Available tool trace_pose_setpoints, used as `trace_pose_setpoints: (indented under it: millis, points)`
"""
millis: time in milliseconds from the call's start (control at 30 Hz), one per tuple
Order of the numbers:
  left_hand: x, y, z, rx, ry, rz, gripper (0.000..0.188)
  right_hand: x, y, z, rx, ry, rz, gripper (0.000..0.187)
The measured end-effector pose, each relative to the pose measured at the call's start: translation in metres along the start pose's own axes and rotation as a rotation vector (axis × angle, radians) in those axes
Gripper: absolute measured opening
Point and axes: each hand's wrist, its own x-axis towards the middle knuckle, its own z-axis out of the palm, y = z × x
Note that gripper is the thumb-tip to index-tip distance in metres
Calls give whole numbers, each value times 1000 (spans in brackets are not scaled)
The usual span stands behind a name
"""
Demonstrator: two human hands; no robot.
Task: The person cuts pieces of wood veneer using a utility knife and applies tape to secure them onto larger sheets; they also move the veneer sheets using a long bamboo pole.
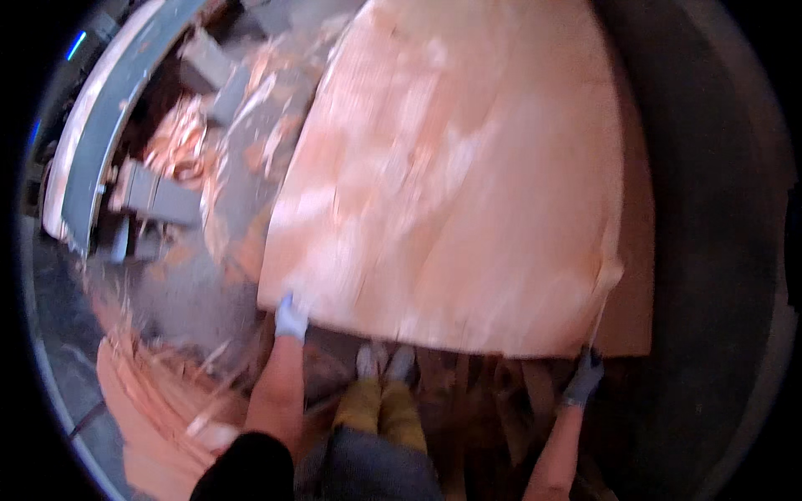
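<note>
The wooden sheet (451,184) extends forward from both hands (291,320).

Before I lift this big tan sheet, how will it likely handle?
The tan sheet is probably floppy, since its surface ripples and bulges. Its near edge looks thin, so it may be light for its breadth. The ridge along its right side hints it could crease.

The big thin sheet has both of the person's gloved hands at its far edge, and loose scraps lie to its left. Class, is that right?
Not quite: the edge is wrong. The head view shows the gloved left hand and right hand at the near edge of the sheet, nearest the shoes. Loose scraps do lie to its left.
</note>
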Motion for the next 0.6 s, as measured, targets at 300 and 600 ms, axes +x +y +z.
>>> trace_pose_setpoints:
  millis: [300, 600]
  points:
    - [-25, 11, -50, -448, 9, -351, 52, -6, 47, 8, -90, -108, 161, 24]
    - [-39, 27, 5, 173, 204, -152, 56, 0, 99, -15, -322, -317, -58, 43]
